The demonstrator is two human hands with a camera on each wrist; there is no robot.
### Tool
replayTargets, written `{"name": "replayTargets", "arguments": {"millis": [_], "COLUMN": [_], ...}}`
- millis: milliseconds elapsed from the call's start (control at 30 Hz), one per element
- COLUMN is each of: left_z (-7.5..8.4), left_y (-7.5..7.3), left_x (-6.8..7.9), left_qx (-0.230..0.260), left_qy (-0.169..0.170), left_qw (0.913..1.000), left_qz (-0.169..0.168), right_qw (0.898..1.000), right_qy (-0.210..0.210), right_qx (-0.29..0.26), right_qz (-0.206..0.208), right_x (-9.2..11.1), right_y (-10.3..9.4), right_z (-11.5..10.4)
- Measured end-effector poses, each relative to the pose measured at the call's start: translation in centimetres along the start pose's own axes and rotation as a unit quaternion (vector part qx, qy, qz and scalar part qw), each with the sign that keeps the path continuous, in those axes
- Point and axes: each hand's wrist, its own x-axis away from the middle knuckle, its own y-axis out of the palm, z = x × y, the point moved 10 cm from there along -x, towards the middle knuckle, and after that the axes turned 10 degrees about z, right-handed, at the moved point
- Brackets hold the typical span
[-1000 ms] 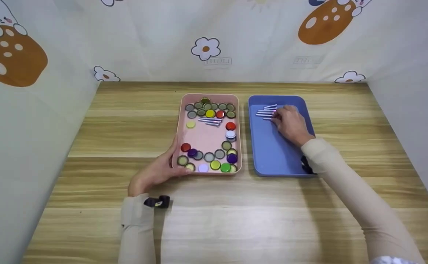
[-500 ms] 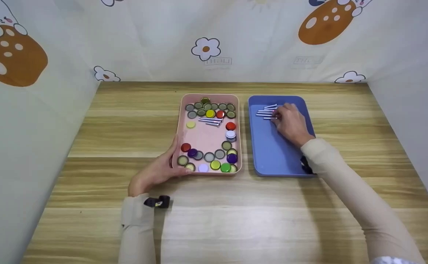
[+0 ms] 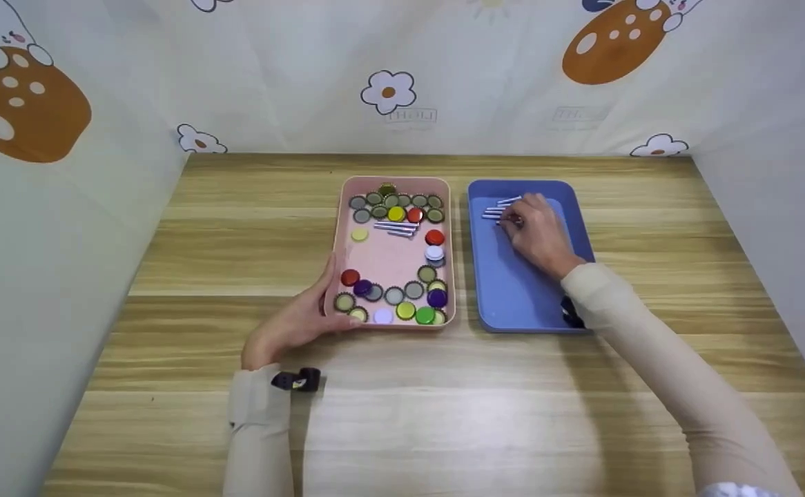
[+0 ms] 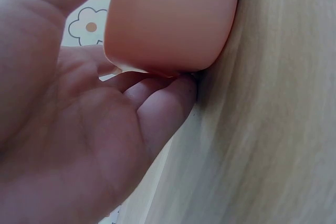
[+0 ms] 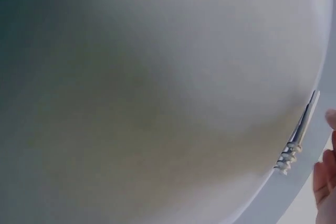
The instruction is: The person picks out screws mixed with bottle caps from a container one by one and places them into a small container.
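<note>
My left hand (image 3: pixel 292 324) grips the near left corner of a pink tray (image 3: pixel 375 259), thumb at its front edge and fingers along its side. The left wrist view shows the rounded pink tray corner (image 4: pixel 173 19) against those fingers. Inside lie several crown bottle caps (image 3: pixel 393 295) and a small bunch of silver nails (image 3: pixel 395 228). My right hand (image 3: pixel 540 235) reaches into the blue tray (image 3: pixel 513 290), its curled fingertips pinching the nearest nail, mostly hidden. Several more silver nails (image 3: pixel 492 212) lie beside the fingertips. In the right wrist view, nails (image 5: pixel 299 129) sit left of my fingers (image 5: pixel 321 179).
Both trays stand side by side on a wood-grain table (image 3: pixel 402 407), with a narrow gap between them. A patterned cloth (image 3: pixel 306 83) rises behind the table and at both sides. Most of the right wrist view is blurred.
My right hand has shifted slightly left over the nails, covering more of them. The left hand and the pink tray stay put.
</note>
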Motion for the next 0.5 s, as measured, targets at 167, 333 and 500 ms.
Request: {"name": "replayTargets", "arguments": {"millis": [167,333,500], "left_z": [0.0,-0.1,0.0], "left_y": [0.1,0.1,0.1], "left_x": [-0.1,-0.1,0.0], "left_qx": [0.002,0.006,0.007], "left_qy": [0.002,-0.002,-0.005], "left_qw": [1.0000,1.0000,1.0000], "left_qz": [-0.003,-0.003,-0.003], "right_qw": [0.998,0.996,0.994], "right_qy": [-0.043,-0.077,-0.104], "right_qx": [-0.039,-0.040,-0.029], "right_qz": [0.020,0.014,-0.010], "right_x": [-0.1,0.0,0.1], "right_y": [-0.1,0.3,0.9], "right_z": [-1.4,-2.7,-4.0]}}
